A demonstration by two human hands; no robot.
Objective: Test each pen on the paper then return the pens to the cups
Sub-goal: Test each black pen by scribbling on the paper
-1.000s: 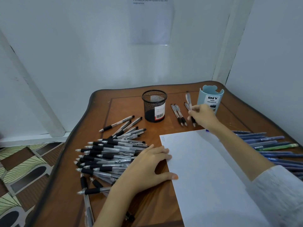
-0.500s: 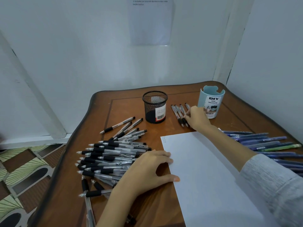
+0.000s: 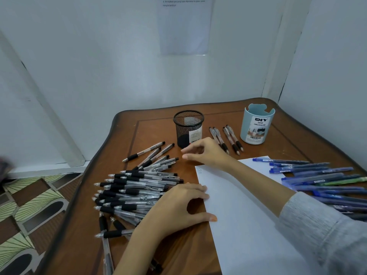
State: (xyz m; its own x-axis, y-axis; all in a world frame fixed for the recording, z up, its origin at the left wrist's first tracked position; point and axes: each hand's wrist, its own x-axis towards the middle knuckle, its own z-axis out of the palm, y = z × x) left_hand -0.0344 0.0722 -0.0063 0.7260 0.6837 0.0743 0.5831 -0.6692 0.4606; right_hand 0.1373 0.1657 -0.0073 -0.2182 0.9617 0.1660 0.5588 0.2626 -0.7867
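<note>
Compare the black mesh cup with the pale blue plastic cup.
The black wire-mesh cup is see-through with a plain round rim; the pale blue plastic cup is solid-walled with a notched rim. The mesh cup bears a small white sticker; the blue cup a large DIY label. Both stand upright and are roughly cylindrical.

"Where is bare wood showing on the worktop (image 3: 155,132)?"

"A patch is lying open left of the mesh cup (image 3: 188,127), and another is running from the blue cup (image 3: 257,126) to the right-hand wall."

"What is blocking the left side?"

"The heap of black pens (image 3: 137,188) is spreading from near the edge up to the paper (image 3: 248,219), and the left hand (image 3: 178,209) is resting on that paper's edge."

"And the right?"

"The blue pens (image 3: 317,181) are crowding the paper's right side. Four pens (image 3: 228,139) are filling the gap between the cups, and the right hand (image 3: 206,153) is occupying the spot just before the mesh cup, its forearm crossing the paper."
</note>
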